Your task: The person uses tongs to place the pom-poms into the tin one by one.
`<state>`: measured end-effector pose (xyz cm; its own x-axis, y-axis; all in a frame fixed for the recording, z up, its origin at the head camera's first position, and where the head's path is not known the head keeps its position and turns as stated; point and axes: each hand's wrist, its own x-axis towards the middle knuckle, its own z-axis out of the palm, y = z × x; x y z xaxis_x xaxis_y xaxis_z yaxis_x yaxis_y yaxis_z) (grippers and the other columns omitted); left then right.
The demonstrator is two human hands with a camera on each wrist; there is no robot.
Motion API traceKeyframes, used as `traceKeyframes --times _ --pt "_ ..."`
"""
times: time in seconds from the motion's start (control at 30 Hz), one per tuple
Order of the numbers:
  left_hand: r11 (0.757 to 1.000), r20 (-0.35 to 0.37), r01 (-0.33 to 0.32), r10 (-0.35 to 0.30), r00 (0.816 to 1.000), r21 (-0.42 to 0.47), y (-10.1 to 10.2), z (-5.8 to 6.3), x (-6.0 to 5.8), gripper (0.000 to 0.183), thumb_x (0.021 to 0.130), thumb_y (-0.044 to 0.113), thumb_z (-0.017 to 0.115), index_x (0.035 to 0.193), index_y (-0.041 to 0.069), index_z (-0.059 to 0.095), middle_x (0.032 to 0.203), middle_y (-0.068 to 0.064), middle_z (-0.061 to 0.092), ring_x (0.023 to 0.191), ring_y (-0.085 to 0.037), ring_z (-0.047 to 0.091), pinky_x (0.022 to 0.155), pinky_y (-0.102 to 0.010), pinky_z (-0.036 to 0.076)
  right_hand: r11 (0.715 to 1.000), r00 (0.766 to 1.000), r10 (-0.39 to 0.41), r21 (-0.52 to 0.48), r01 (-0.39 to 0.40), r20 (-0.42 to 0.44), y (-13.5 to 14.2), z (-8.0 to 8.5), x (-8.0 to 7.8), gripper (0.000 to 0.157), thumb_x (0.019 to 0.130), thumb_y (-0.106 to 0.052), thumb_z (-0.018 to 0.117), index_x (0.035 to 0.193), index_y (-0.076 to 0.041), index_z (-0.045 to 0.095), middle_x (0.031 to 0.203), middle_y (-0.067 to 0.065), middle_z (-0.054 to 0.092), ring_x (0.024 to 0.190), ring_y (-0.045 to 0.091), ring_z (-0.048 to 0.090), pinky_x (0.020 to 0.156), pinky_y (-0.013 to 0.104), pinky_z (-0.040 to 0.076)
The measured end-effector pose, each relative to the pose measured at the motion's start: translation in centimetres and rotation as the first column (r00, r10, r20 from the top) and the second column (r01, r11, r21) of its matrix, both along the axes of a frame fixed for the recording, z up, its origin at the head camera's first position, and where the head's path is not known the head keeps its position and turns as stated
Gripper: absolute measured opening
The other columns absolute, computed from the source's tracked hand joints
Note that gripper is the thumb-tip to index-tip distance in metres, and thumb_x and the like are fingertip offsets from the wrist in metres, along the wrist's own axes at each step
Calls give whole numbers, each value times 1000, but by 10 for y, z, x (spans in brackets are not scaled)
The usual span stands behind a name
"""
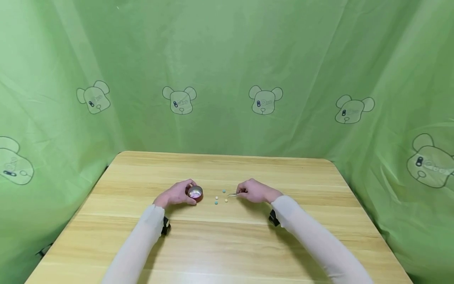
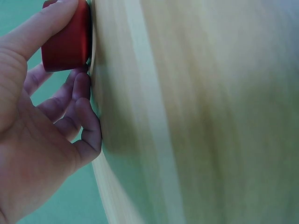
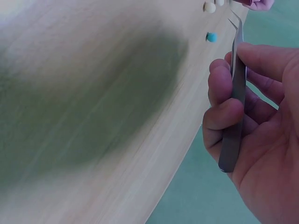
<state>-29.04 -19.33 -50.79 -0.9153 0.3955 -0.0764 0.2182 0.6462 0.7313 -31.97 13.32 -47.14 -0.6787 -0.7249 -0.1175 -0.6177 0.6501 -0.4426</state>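
My left hand (image 1: pixel 177 194) holds a small round red container (image 1: pixel 196 199) on the table, thumb on the near side and fingers on the far side. Its wall (image 2: pixel 67 44) shows in the left wrist view; small shiny contents lie inside, too small to name. In my right hand (image 1: pixel 256 191) is a pair of metal tweezers (image 3: pixel 238 86), gripped between thumb and curled fingers. Their bent tips stand slightly apart and point left. Between the hands lie several small beads: a teal one (image 1: pixel 224 191), a pale pink one (image 1: pixel 216 198), another teal one (image 1: pixel 216 202) and a yellowish one (image 1: pixel 226 200).
The wood-grain table (image 1: pixel 220 244) reaches under both arms. Green curtains (image 1: pixel 220 51) with bear-head prints enclose its back and sides. A dark wrist device (image 1: pixel 166 226) sits on the left wrist, and another (image 1: pixel 274 217) on the right.
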Motion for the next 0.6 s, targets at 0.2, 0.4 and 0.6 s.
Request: traceKeyframes --times 0.2,0.4,0.6 --pt "1000 -14 12 -12 1000 -3 0 2 0 54 70 16 84 114 10 54 105 -6 59 97 -23 57 91 -45 44 1000 1000 1 0 -1 13 -1 0 2 9 93 -13 60 93 -8 67 80 3 64 67 10 51 63 28 45" --pt "1000 -11 17 -17 1000 -4 0 1 0 54 70 18 84 114 10 54 106 -7 59 98 -23 57 91 -45 43 1000 1000 2 18 -3 25 -2 -2 3 8 93 -13 60 94 -9 67 82 0 63 71 11 52 67 29 46" --pt "1000 -8 12 -12 1000 -1 0 2 0 55 70 18 85 115 9 54 105 -7 59 98 -23 57 92 -45 43 999 999 -11 31 10 36 -4 -2 3 9 93 -16 60 93 -11 68 81 0 63 69 10 51 66 28 45"
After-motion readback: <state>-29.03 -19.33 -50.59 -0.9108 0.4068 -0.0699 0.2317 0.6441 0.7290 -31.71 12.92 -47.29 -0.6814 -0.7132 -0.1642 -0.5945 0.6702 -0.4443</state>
